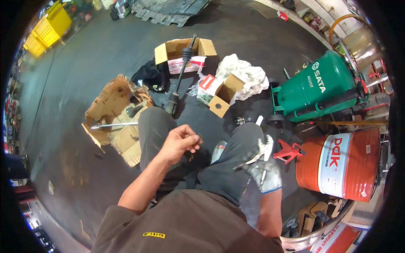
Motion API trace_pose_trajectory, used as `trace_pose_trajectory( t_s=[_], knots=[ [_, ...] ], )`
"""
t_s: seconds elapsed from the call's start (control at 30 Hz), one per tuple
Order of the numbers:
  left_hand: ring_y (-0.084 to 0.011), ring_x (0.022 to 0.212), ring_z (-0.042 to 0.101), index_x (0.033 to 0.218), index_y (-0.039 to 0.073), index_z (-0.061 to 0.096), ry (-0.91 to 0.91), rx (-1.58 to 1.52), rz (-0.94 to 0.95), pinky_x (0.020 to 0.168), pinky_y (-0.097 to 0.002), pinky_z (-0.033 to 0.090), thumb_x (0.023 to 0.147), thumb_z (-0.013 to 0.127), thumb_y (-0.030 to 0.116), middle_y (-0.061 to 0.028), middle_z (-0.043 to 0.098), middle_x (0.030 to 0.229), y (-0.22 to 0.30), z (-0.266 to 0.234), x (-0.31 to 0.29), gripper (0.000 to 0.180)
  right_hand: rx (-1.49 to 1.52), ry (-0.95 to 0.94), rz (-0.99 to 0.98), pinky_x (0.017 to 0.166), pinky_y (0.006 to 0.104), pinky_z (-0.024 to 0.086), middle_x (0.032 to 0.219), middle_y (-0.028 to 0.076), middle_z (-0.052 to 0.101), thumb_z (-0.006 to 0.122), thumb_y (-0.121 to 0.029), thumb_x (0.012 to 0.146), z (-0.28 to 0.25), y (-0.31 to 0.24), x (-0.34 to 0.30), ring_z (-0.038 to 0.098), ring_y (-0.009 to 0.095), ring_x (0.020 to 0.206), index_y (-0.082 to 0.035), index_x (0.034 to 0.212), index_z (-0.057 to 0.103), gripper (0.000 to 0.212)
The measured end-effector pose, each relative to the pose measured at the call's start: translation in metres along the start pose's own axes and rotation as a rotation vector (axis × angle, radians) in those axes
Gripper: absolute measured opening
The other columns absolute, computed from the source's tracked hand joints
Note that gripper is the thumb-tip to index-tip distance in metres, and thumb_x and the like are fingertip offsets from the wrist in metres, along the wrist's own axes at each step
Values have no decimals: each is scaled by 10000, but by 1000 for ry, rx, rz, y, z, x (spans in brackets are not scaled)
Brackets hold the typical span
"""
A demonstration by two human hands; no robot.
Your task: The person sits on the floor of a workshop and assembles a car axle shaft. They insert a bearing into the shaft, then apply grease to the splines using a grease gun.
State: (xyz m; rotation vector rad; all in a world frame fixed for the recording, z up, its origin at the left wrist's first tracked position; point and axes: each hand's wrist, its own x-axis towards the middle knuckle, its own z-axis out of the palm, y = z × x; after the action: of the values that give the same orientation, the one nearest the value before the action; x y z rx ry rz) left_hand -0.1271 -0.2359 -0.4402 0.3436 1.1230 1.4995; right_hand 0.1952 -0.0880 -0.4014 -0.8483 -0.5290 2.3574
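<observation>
My left hand (182, 144) is bare and raised over my lap, its thumb and fingers pinched together. Something thin and dark shows at the fingertips, too small to name. A grey-and-white work glove covers my right hand (265, 170), which rests by my right thigh. Its fingers close around a slim metal tool that looks like pliers (249, 161), partly hidden by the glove. In front of my knees a drive axle shaft (181, 80) with dark ribbed boots leans on an open cardboard box (162, 54). A small metal joint part (240, 121) lies near my right knee.
Torn cardboard (99, 109) lies left, with a long metal bar (116, 125) across it. Ahead are a small open box (230, 89) and white cloth (244, 71). To the right stand a green tank (316, 86) on wheels, a red jack stand (288, 151) and a red drum (360, 162).
</observation>
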Motion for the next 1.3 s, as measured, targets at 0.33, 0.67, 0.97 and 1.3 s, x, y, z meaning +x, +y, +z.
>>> trace_pose_trajectory(
  t_s=[0.33, 0.67, 0.97, 1.3],
  knots=[
    [-96, 666, 658, 968, 4, 680, 300, 568, 271, 589, -263, 537, 954, 766, 76, -38, 705, 785, 111, -48, -12, 113, 232, 451, 43, 851, 443, 611, 1129, 224, 640, 546, 79, 837, -110, -55, 63, 644, 283, 840, -11, 1447, 533, 616],
    [-104, 740, 676, 962, 54, 703, 389, 524, 189, 656, -278, 543, 969, 779, 154, -24, 730, 858, 143, -116, 154, 126, -923, 715, 229, 763, 411, 572, 955, 135, 737, 664, -164, 941, -324, 27, 183, 708, 295, 804, -15, 1035, 719, 184],
    [-110, 757, 658, 980, 42, 687, 433, 452, 49, 658, -273, 556, 1004, 764, 182, -28, 716, 878, 136, -144, 402, 161, -1752, 722, 419, 877, 422, 554, 1070, 176, 741, 653, -158, 957, -326, 27, 286, 704, 320, 971, 0, 1137, 712, 247],
    [-104, 698, 610, 931, 41, 677, 502, 371, 73, 614, -298, 510, 974, 796, 184, -21, 675, 802, 156, -191, 625, 191, -1783, 649, -245, 1003, 435, 535, 1199, 221, 746, 640, -151, 974, -122, -116, 390, 700, 347, 1156, 17, 1251, 705, 331]
  ],
)
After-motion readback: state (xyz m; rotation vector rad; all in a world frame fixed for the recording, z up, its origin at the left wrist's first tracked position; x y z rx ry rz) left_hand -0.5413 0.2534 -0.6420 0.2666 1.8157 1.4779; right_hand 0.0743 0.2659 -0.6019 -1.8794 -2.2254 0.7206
